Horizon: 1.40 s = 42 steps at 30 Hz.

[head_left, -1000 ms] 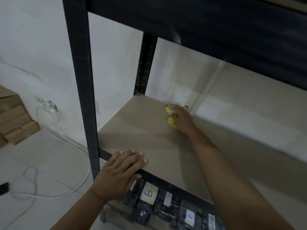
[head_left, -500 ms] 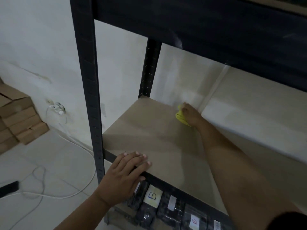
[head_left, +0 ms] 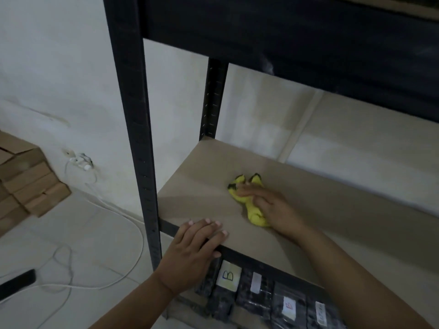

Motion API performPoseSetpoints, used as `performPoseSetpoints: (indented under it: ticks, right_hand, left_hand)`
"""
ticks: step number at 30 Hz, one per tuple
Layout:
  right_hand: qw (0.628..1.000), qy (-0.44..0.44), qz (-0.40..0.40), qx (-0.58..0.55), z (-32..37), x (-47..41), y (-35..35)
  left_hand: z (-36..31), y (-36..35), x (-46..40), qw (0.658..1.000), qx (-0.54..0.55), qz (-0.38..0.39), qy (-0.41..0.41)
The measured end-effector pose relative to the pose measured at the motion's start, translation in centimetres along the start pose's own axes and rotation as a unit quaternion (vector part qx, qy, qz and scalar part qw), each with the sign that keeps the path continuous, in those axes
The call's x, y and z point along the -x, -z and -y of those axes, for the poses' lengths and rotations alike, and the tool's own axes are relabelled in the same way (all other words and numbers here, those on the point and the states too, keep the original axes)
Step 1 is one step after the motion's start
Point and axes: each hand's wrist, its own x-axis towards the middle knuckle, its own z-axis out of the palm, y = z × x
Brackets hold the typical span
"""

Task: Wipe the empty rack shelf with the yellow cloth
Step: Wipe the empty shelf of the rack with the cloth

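Observation:
The empty rack shelf is a bare brown board in a dark metal frame. A crumpled yellow cloth lies on it near the middle-left. My right hand presses down on the cloth, fingers spread over it, with parts of the cloth sticking out beyond my fingertips. My left hand rests flat on the shelf's front edge near the left post, fingers laid over the dark rail.
The front left post and back post frame the shelf; a dark upper shelf beam hangs overhead. Labelled dark packets fill the shelf below. White cables and cardboard boxes lie on the floor at left.
My right hand has dragged the yellow cloth from the shelf's back edge toward the front. My left hand stays on the front rail.

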Motion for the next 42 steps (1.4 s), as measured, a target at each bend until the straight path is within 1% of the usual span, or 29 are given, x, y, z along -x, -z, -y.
performPoseSetpoints:
  ticks: [2, 4, 6, 7, 8, 9, 10, 11, 12, 13, 15, 17, 18, 22, 25, 26, 28, 29, 30, 31, 33, 34, 36, 37, 38, 39, 42]
  right_hand:
    - [0.999, -0.017, -0.016, -0.03, 1.4, 1.7, 0.5]
    - [0.996, -0.035, -0.079, -0.026, 2.4, 1.5, 2.1]
    - [0.985, -0.052, -0.167, -0.005, 2.5, 0.2, 3.9]
    - [0.978, -0.067, -0.195, 0.01, 2.3, -0.8, 4.4]
    - [0.976, -0.082, -0.199, 0.036, 1.8, -1.8, 4.3]
    - [0.973, -0.101, -0.178, 0.111, 0.8, -2.8, 3.9]
    - [0.96, -0.117, -0.143, 0.208, -0.3, -3.7, 3.0]
    - [0.937, -0.139, -0.114, 0.301, -1.4, -4.4, 2.2]
    - [0.914, -0.142, -0.106, 0.366, -1.9, -4.8, 1.5]
    - [0.905, -0.141, -0.108, 0.386, -2.0, -5.1, 1.3]
    - [0.919, -0.136, -0.118, 0.352, -1.3, -4.7, 1.3]
    - [0.941, -0.142, -0.12, 0.282, -0.4, -3.3, 0.9]
    - [0.949, -0.137, -0.119, 0.258, 0.4, -2.3, 0.2]
    - [0.96, -0.07, -0.112, 0.248, 4.1, 2.4, -4.1]
    - [0.962, -0.048, -0.109, 0.244, 5.7, 5.6, -6.1]
    - [0.968, -0.049, -0.108, 0.221, 5.9, 6.2, -6.3]
    - [0.979, -0.094, -0.124, 0.129, 7.2, 6.6, -5.6]
    - [0.978, -0.124, -0.148, 0.081, 7.8, 6.2, -4.8]
    - [0.969, -0.141, -0.194, 0.061, 8.1, 5.4, -3.8]
    - [0.958, -0.147, -0.236, 0.073, 7.9, 4.2, -2.6]
    - [0.945, -0.164, -0.262, 0.107, 6.9, 1.3, -0.9]
    - [0.944, -0.181, -0.247, 0.122, 6.3, -0.1, -0.7]
    - [0.936, -0.221, -0.173, 0.214, 3.8, -2.0, -1.4]
    - [0.925, -0.236, -0.144, 0.26, 3.0, -2.5, -2.1]
    - [0.921, -0.223, -0.13, 0.291, 3.0, -2.6, -2.8]
    - [0.926, -0.194, -0.118, 0.301, 3.2, -2.3, -3.5]
    - [0.953, -0.129, -0.113, 0.25, 5.6, 0.9, -5.7]
  left_hand:
    - [0.2, 0.4, 0.1, 1.0, 0.004, 0.026, -0.008]
    - [0.4, 0.6, 0.1, 0.999, 0.003, 0.048, -0.017]
    - [0.6, 0.9, 0.0, 0.998, 0.008, 0.06, -0.019]
    - [0.6, 1.1, 0.0, 0.998, 0.012, 0.065, -0.02]
    - [0.7, 1.2, 0.0, 0.997, 0.015, 0.07, -0.023]
    - [0.7, 1.4, 0.0, 0.997, 0.014, 0.073, -0.031]
    - [0.8, 1.5, -0.1, 0.996, 0.013, 0.073, -0.04]
    - [1.0, 1.6, -0.1, 0.996, 0.015, 0.074, -0.048]
    - [1.1, 2.0, -0.2, 0.995, 0.019, 0.078, -0.056]
    - [1.4, 2.5, -0.4, 0.995, 0.021, 0.081, -0.06]
    - [2.3, 3.4, -0.4, 0.996, 0.014, 0.071, -0.044]
    - [3.5, 3.8, 0.3, 0.998, -0.005, 0.055, -0.013]
    - [4.0, 3.7, 0.9, 0.998, -0.018, 0.052, -0.012]
    - [5.1, 1.9, 1.7, 0.997, -0.057, 0.034, -0.041]
    - [5.5, 1.0, 1.4, 0.996, -0.07, 0.006, -0.06]
    - [5.6, 0.8, 1.4, 0.996, -0.071, 0.0, -0.063]
    - [5.7, 0.5, 1.3, 0.996, -0.067, -0.012, -0.062]
    - [5.7, 0.4, 1.3, 0.996, -0.065, -0.018, -0.061]
    - [5.7, 0.3, 1.2, 0.996, -0.064, -0.024, -0.06]
    - [5.7, 0.2, 1.1, 0.996, -0.063, -0.027, -0.059]
    - [5.7, 0.0, 0.9, 0.996, -0.064, -0.031, -0.057]
    - [5.7, 0.0, 0.9, 0.996, -0.064, -0.034, -0.057]
    - [5.8, -0.1, 1.0, 0.996, -0.061, -0.036, -0.058]
    - [5.9, -0.1, 1.0, 0.996, -0.059, -0.037, -0.06]
    - [6.0, 0.0, 1.0, 0.995, -0.06, -0.039, -0.063]
    - [6.0, 0.0, 0.9, 0.995, -0.062, -0.041, -0.065]
    - [6.0, 0.0, 1.0, 0.994, -0.065, -0.043, -0.072]
